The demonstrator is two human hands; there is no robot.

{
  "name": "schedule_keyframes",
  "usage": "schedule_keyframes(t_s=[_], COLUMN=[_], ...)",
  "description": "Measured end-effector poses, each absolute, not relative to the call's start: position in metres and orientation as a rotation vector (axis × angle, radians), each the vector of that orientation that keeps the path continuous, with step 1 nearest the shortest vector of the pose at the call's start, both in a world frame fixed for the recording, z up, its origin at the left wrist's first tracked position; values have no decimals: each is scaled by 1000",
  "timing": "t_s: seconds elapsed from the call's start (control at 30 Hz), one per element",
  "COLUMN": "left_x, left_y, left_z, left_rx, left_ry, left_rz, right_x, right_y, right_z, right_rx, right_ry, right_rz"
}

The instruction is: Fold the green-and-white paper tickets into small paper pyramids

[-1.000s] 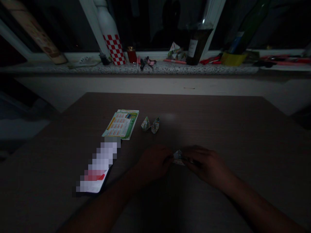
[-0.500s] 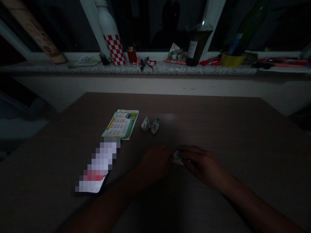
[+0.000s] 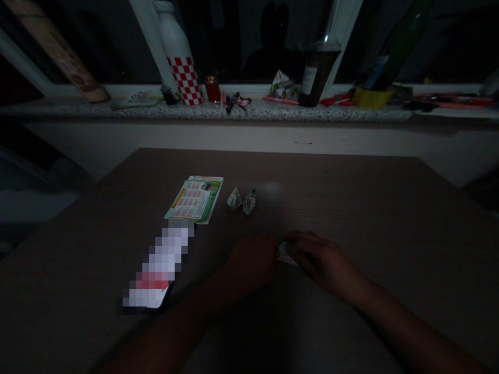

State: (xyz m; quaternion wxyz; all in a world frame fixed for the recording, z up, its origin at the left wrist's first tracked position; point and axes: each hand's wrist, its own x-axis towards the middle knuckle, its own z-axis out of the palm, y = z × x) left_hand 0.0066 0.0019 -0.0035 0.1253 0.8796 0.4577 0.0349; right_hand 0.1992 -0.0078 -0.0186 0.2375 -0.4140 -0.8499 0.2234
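Between my two hands, on the wooden table (image 3: pixel 343 197), lies a small piece of folded printed paper (image 3: pixel 286 253). My left hand (image 3: pixel 255 259) is curled closed at its left edge, fingertips gripping or pressing the paper. From the right, my right hand (image 3: pixel 322 259) has its fingers bent together over the paper's right side, covering part of it. Beyond my left hand stand two small folded paper pieces (image 3: pixel 234 199) side by side, printed in a similar way. Dim light hides the exact folds and fingertips.
A stack of printed calendar sheets (image 3: pixel 195 200) lies to the left, with a lit phone (image 3: pixel 161 265) just nearer. Along the granite windowsill (image 3: pixel 257 110) stand a checkered white bottle (image 3: pixel 185 75), a red jar (image 3: pixel 212 89), a dark plastic cup (image 3: pixel 316 75) and a green bottle (image 3: pixel 401 44).
My right hand's fingers have shifted slightly and bent more over the paper. My left hand stays almost in place beside it. The other things on the table have not moved.
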Motion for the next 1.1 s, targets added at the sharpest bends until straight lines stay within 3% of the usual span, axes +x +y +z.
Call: schedule_keyframes(t_s=[0.57,1.1], left_x=[8,0], left_y=[2,-3], left_z=[-2,-4], left_rx=[2585,2569], left_ry=[1350,1243], left_rz=[58,127], right_x=[201,192], right_y=[-4,-12], right_z=[-24,-21], right_rx=[-1096,-1065], right_ry=[-2275,-1988], right_rz=[577,877])
